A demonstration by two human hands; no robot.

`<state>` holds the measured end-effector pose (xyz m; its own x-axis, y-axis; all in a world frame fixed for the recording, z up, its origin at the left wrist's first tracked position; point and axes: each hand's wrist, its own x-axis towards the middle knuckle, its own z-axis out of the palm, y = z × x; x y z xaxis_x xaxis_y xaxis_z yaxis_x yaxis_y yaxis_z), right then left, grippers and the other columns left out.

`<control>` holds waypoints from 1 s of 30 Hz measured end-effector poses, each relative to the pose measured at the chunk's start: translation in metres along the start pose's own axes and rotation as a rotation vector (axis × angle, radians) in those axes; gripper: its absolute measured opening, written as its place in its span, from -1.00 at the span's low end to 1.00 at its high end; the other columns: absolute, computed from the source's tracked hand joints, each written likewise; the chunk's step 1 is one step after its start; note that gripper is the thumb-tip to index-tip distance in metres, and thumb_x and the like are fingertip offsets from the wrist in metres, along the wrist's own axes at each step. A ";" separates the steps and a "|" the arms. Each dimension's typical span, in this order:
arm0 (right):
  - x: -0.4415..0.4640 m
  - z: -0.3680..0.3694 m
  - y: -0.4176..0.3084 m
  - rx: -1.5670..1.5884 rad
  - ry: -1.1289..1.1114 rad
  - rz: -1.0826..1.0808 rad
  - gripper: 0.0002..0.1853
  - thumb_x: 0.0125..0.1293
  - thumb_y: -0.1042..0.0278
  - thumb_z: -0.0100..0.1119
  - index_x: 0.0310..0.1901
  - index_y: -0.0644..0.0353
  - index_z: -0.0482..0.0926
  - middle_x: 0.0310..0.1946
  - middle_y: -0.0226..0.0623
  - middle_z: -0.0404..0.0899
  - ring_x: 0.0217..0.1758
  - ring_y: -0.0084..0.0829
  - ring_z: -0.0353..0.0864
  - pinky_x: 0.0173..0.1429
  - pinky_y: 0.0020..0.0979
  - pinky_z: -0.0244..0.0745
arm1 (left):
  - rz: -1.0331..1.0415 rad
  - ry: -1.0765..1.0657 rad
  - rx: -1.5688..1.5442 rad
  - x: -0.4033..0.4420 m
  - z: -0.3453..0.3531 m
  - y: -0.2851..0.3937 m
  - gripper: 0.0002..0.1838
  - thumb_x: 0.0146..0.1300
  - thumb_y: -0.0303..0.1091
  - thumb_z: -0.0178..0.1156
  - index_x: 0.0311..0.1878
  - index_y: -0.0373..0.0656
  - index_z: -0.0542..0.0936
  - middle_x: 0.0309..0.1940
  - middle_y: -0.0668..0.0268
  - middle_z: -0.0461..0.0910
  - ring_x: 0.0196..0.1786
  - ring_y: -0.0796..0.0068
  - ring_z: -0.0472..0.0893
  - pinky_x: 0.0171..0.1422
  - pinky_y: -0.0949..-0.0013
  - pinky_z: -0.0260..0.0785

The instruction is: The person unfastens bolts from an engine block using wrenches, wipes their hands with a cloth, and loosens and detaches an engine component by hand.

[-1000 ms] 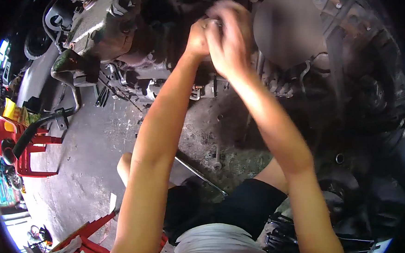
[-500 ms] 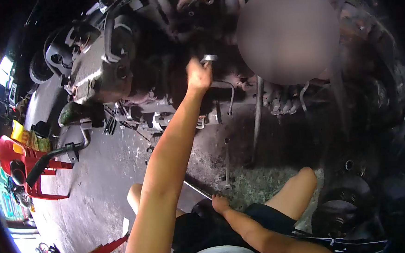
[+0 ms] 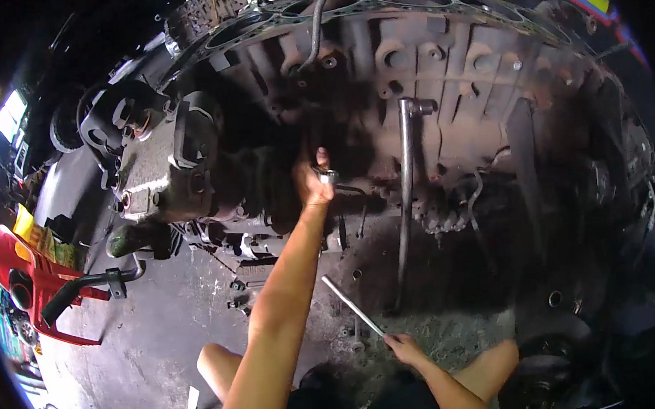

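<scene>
My left hand (image 3: 313, 181) reaches out in front of the dark side of a large engine block (image 3: 458, 140). Its fingers are closed around a short, shiny metal socket (image 3: 328, 177), and the thumb points up. Low in the view, between my knees, my right hand (image 3: 404, 348) grips the lower end of a straight metal bar (image 3: 352, 306). The bar slants up and left over the floor, its far end free. Right of my left hand, a long-handled wrench bar (image 3: 407, 177) hangs down from a fitting on the block.
A grey metal housing (image 3: 163, 158) juts out at the left. Below it, a bent pipe (image 3: 92, 281) sticks out near a red plastic chair (image 3: 44, 285). A wrench (image 3: 357, 308) lies on the stained concrete floor (image 3: 154, 320). Dark round parts (image 3: 544, 375) lie at lower right.
The view has tilted up, showing more of the block's top. My left hand sits lower in the picture, still holding the socket. My right hand and the bar have shifted right.
</scene>
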<state>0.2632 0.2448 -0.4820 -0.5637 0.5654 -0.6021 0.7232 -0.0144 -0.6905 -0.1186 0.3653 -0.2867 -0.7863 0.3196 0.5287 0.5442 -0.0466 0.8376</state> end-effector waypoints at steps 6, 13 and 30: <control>-0.049 -0.051 -0.049 0.752 -0.015 0.025 -0.64 0.45 0.00 0.03 -0.24 0.18 0.53 -0.62 -0.49 0.31 -0.66 -0.65 0.22 -0.57 -0.55 0.09 | 0.118 0.184 0.086 0.006 0.021 -0.040 -0.45 0.43 0.07 -0.10 0.20 -0.18 0.51 -0.18 -0.10 0.64 -0.12 -0.03 0.64 -0.04 0.11 0.43; -0.001 -0.041 -0.162 1.134 0.194 -0.419 -0.81 0.53 0.19 -0.13 -0.09 0.11 0.35 -0.56 -0.42 0.34 -0.68 -0.65 0.22 -0.63 -0.57 0.12 | 0.005 0.221 0.158 0.004 0.018 -0.021 -0.50 0.42 0.03 -0.07 0.04 -0.24 0.56 -0.33 -0.07 0.63 -0.23 -0.12 0.63 -0.14 0.08 0.44; 0.007 0.010 -0.181 1.674 -0.194 -0.564 -0.79 0.53 0.20 -0.08 -0.20 0.17 0.34 -0.65 -0.51 0.23 -0.71 -0.65 0.17 -0.65 -0.56 0.10 | 0.084 0.201 0.136 0.006 0.021 -0.033 -0.58 0.45 -0.07 -0.09 -0.07 -0.27 0.56 -0.51 0.10 0.54 -0.46 0.17 0.53 -0.33 0.20 0.34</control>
<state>0.1245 0.2431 -0.3646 -0.7001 0.7040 -0.1192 -0.6277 -0.6864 -0.3672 -0.1356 0.3891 -0.3143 -0.7719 0.1249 0.6233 0.6334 0.0671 0.7709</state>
